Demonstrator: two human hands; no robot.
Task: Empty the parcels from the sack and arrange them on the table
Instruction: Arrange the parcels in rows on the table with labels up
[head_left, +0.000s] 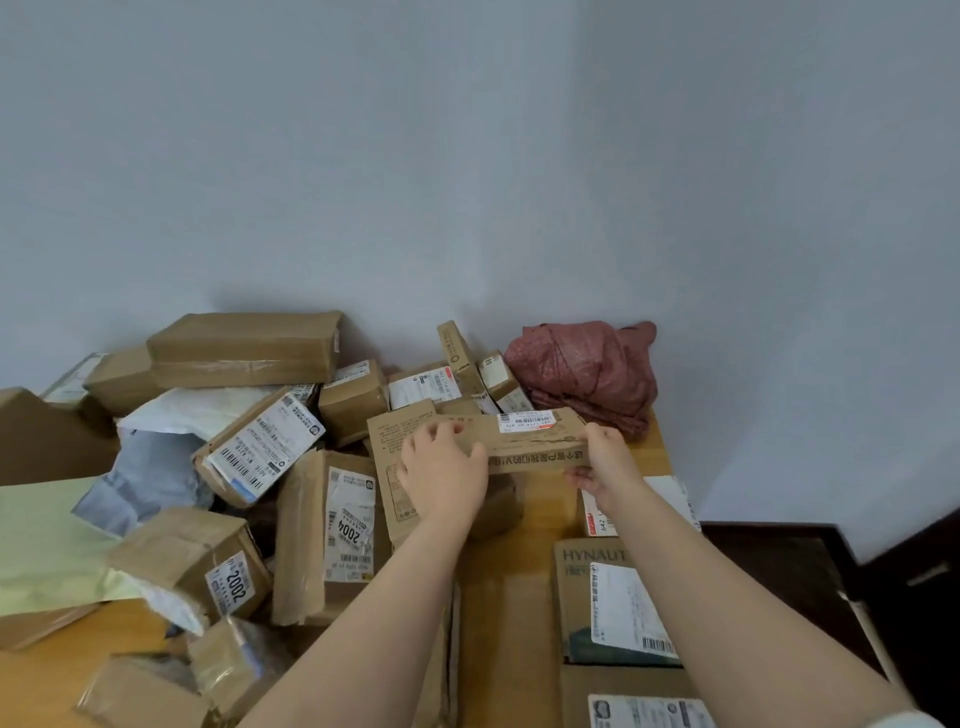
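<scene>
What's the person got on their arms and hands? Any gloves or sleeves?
No gloves: the left hand and right hand are bare, with no ring or watch showing. Both forearms are uncovered too. Only at the bottom corner does a pale sleeve edge show on the right arm.

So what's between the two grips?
A flat box, held at its ends by the left grip and the right grip. The head view shows it.
</scene>
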